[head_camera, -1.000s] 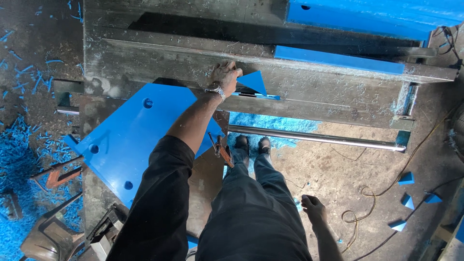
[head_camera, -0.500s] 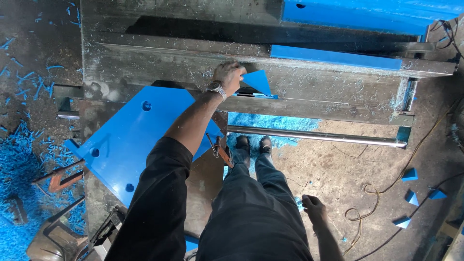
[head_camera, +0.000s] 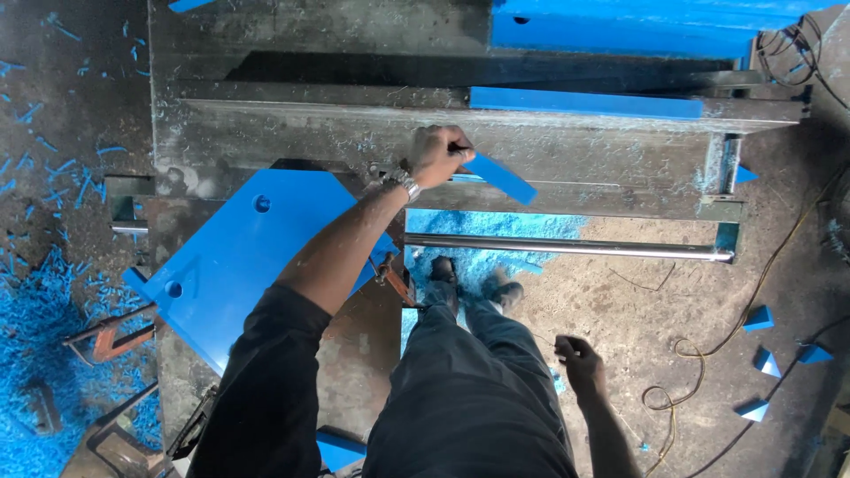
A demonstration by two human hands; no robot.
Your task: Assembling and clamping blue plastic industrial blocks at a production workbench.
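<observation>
My left hand (head_camera: 438, 155) grips one end of a narrow blue strip (head_camera: 503, 177) over the grey metal bed of a large shearing machine (head_camera: 292, 133). The strip points down and to the right from my fingers. A steel watch sits on that wrist. A big blue sheet with round holes (head_camera: 239, 257) lies tilted on the machine's lower left, partly under my forearm. My right hand (head_camera: 583, 363) hangs beside my leg, fingers loosely curled, nothing visible in it. My feet stand on blue shavings (head_camera: 496, 230) below a horizontal steel bar (head_camera: 567, 246).
Blue sheet stock (head_camera: 620, 22) lies at the top right, and a long blue strip (head_camera: 584, 102) rests along the machine's back rail. Small blue triangular offcuts (head_camera: 760, 319) and a coiled cable (head_camera: 673, 398) lie on the floor at right. Blue scraps (head_camera: 35, 336) cover the floor at left.
My left hand has drawn the blue strip out from the machine bed, so more of it shows to the right of my fingers. My right hand stays down by my leg.
</observation>
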